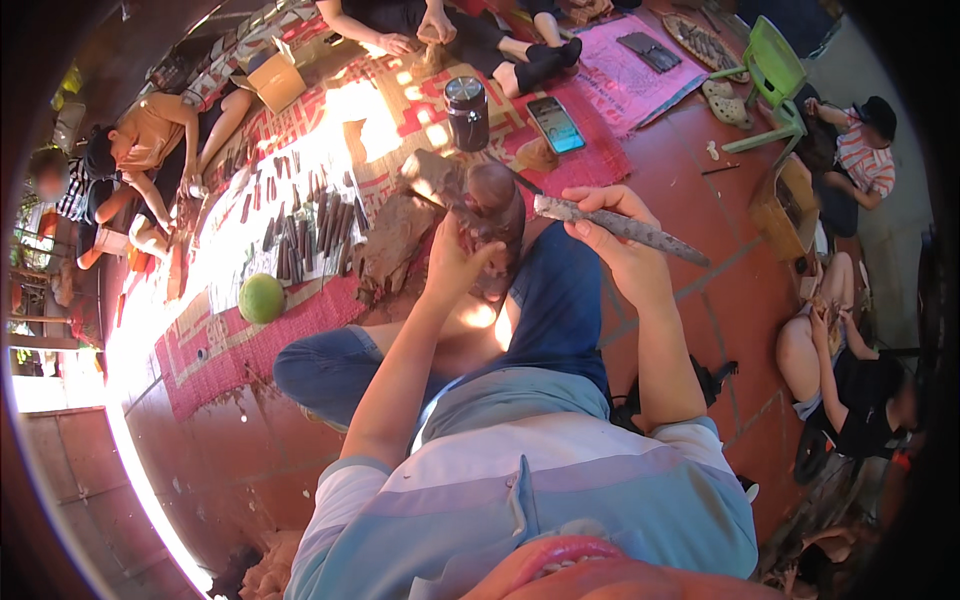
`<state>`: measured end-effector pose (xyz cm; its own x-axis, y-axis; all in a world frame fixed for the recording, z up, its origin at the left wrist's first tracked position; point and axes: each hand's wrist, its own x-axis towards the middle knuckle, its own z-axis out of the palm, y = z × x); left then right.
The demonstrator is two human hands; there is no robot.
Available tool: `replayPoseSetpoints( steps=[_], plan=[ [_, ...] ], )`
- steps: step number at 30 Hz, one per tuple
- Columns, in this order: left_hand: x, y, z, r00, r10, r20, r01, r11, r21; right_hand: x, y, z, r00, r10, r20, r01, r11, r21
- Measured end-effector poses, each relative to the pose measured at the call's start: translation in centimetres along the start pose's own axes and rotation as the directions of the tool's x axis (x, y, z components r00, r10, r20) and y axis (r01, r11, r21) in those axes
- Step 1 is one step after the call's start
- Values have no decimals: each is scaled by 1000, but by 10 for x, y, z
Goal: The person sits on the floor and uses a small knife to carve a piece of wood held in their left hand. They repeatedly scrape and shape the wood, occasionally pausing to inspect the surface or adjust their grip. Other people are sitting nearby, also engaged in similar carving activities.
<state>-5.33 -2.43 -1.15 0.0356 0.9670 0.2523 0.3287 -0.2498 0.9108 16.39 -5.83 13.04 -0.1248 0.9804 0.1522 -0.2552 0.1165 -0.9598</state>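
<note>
A dark brown carved wooden figure (493,190) with rounded forms rests at my lap, against my bent leg. My left hand (462,258) is closed around its near left side, the thumb lying across it. In my right hand (622,240), to the right of the carving and apart from it, is a grey, mottled tapered stick (652,234). Its blunt pale end points toward the carving and the narrow end points away to the right. A thin dark rod (526,184) shows beside the carving's top; its kind is unclear. Left of the carving lies a rough brown wood chunk (393,243).
Several dark-handled carving tools (322,225) lie on a sheet over the red mat (315,325). Nearby are a green round fruit (262,299), a dark lidded canister (467,115) and a phone (556,126). A green chair (775,70) stands right. Other people sit around.
</note>
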Motion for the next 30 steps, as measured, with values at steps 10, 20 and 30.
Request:
replayPoseSetpoints(
  steps=[10,20,30],
  plan=[
    [6,-9,13,997,-25,75,40,975,-220,22,-9,2,1000,-17,3,17,912,-410],
    [11,19,19,1000,-10,-16,11,995,96,71,10,17,791,-279,544,609,429,-667],
    [10,16,24,997,60,-44,-44,953,300,98,-3,38,617,82,782,697,404,-592]
  ],
)
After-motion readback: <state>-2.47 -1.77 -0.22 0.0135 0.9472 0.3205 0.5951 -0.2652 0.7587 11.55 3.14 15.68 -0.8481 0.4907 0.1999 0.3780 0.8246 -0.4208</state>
